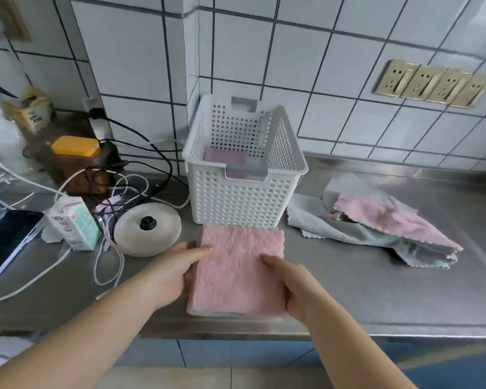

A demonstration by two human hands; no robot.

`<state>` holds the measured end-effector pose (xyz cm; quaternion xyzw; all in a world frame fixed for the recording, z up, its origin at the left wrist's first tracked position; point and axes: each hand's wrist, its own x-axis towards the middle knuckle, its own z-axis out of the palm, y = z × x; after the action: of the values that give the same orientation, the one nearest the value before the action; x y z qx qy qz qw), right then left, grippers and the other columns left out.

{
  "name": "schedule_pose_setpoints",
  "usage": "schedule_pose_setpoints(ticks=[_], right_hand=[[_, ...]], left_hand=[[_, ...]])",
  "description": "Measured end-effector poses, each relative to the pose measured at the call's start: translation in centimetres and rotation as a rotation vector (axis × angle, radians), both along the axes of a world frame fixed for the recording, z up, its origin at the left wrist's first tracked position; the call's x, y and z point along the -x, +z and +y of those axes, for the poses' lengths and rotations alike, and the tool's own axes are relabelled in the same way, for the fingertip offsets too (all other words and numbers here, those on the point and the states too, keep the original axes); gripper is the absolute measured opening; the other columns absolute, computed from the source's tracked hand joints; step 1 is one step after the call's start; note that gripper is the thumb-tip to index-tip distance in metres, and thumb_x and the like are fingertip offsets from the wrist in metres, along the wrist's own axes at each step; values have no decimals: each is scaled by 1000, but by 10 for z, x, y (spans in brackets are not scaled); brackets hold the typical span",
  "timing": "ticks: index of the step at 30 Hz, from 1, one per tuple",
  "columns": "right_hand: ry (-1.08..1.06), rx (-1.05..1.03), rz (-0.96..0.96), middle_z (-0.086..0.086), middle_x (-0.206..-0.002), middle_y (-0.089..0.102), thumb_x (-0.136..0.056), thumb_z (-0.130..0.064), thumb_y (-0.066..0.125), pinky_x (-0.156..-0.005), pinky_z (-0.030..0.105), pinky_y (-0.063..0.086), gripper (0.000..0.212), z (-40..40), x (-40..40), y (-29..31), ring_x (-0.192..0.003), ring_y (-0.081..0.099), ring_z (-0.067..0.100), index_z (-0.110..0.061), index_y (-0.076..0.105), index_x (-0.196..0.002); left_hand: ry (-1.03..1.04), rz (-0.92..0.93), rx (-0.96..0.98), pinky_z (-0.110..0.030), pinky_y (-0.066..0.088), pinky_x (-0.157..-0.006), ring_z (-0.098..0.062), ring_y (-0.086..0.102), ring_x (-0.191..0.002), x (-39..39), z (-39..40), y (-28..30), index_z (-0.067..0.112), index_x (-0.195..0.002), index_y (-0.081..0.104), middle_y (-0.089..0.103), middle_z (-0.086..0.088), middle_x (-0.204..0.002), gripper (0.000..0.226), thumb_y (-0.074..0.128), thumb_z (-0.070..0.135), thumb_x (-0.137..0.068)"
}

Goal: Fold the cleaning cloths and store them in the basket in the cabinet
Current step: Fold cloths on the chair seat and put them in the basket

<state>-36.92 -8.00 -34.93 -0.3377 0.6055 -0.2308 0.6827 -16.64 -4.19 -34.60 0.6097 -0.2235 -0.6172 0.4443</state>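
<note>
A folded pink cloth [237, 269] lies on the steel counter right in front of the white perforated basket [244, 197]. My left hand [177, 272] grips its left edge, thumb on top. My right hand [289, 287] grips its right edge near the front corner. Inside the basket lies a folded pink cloth [225, 158]. To the right, a loose heap of grey and pink cloths [376, 223] sits unfolded on the counter.
Left of the basket are a round lid with a black knob [148, 230], a small carton [75, 224], tangled cables [118, 189], a dark tablet [7, 242] and an orange box [75, 146]. The tiled wall holds sockets [429, 84]. The counter's front edge [264, 332] runs below my hands.
</note>
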Motion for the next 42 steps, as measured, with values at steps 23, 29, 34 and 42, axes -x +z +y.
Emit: schedule_pose_setpoints(ticks=[23, 29, 34, 42], right_hand=[[165, 539, 116, 6, -110, 67, -88, -32, 62, -80, 34, 56, 38, -91, -33, 218, -97, 66, 21, -16, 52, -121], [47, 552, 35, 7, -116, 65, -86, -32, 65, -91, 43, 54, 50, -142, -39, 224, -102, 65, 24, -14, 49, -130], [0, 519, -13, 10, -107, 68, -90, -21, 60, -93, 45, 52, 10, -200, -47, 216, -102, 65, 28, -14, 62, -97], [91, 405, 208, 11, -106, 62, -82, -16, 52, -91, 40, 49, 8, -309, -79, 154, -101, 59, 29, -15, 57, -87]], left_hand=[[-102, -141, 336, -39, 54, -77, -27, 68, -90, -21, -99, 193, 8, -118, 59, 71, -13, -97, 26, 55, 16, -94], [-16, -98, 353, -35, 57, -71, -28, 70, -89, -28, -154, 210, 7, -128, 51, 70, -16, -103, 46, 66, 21, -87], [-76, -111, 208, -40, 54, -83, -24, 67, -88, -27, -200, 201, 14, -101, 66, 72, -6, -92, 30, 60, 41, -88], [126, -214, 10, -45, 46, -97, -29, 52, -114, -38, -280, 131, 19, -121, 56, 55, -4, -126, 46, 68, 36, -80]])
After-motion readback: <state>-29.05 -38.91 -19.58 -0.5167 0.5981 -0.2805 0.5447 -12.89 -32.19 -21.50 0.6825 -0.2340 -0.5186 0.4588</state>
